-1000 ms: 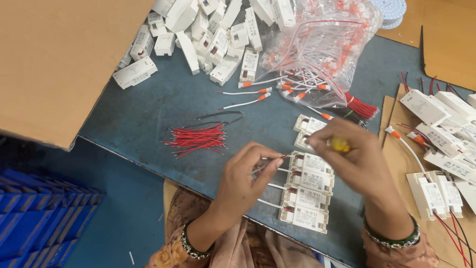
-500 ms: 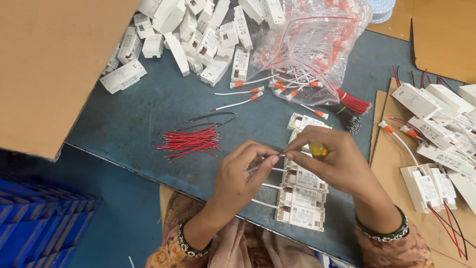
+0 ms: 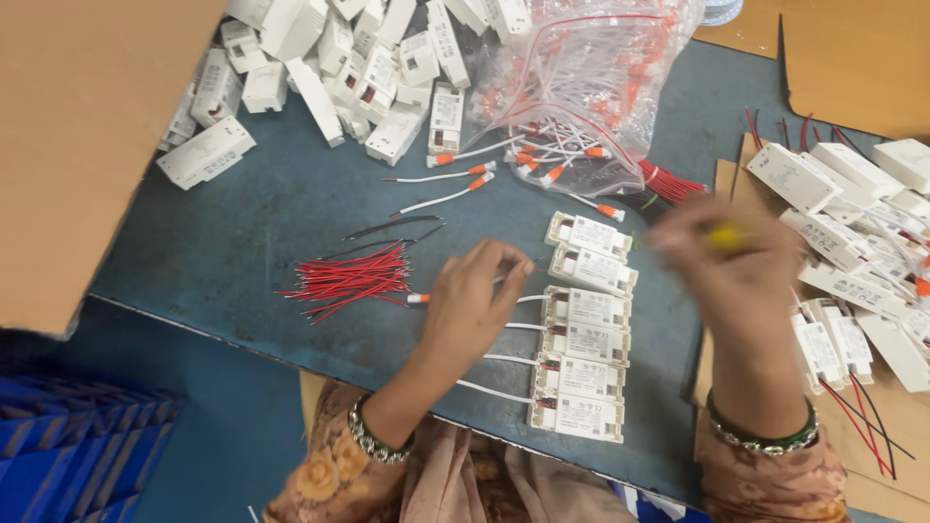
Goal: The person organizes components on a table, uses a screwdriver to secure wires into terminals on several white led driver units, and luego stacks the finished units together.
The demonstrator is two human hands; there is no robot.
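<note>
**Hands over a row of white modules**

A bundle of red wires point(image 3: 351, 279) lay left of the left hand point(image 3: 475, 305), whose fingers pinched a white lead with an orange tip point(image 3: 418, 298), just beside the stacked white modules point(image 3: 584, 363). The right hand point(image 3: 728, 266), blurred, gripped a yellow tool point(image 3: 725, 235). Behind, a clear bag point(image 3: 591, 73) held more orange-tipped leads.

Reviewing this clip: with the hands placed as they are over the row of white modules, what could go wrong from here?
1. The left hand lies across the white leads of the lined-up modules; a tug could drag them out of line.
2. The loose red wires beside that hand could get scattered.
3. The right hand with its yellow tool is blurred, so aim may slip.
</note>
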